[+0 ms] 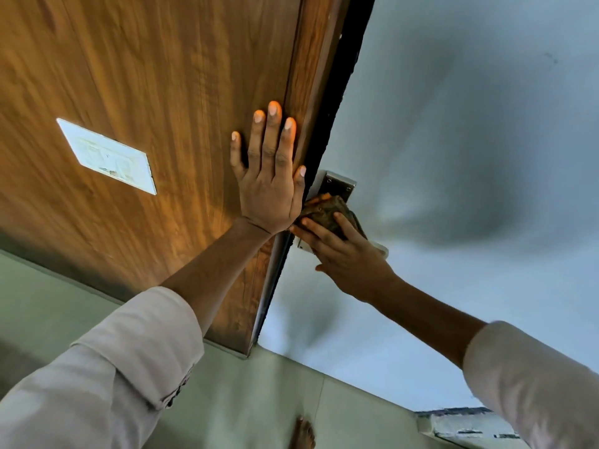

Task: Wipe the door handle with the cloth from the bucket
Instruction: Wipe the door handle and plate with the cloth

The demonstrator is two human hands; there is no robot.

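The brown wooden door (155, 92) fills the upper left, seen edge-on at its right side. My left hand (269, 176) lies flat on the door face, fingers spread, holding nothing. Just right of the door edge sits the metal handle plate (338, 184). My right hand (343, 254) presses a dark, crumpled cloth (327, 213) against the plate, and the cloth and hand hide the handle lever itself. No bucket is in view.
A white rectangular sign (107, 155) is fixed to the door face. A pale grey wall (470, 140) stretches right of the door. Greenish floor tiles (259, 400) lie below, with a bare foot (303, 434) at the bottom edge and a low step (466, 426) at lower right.
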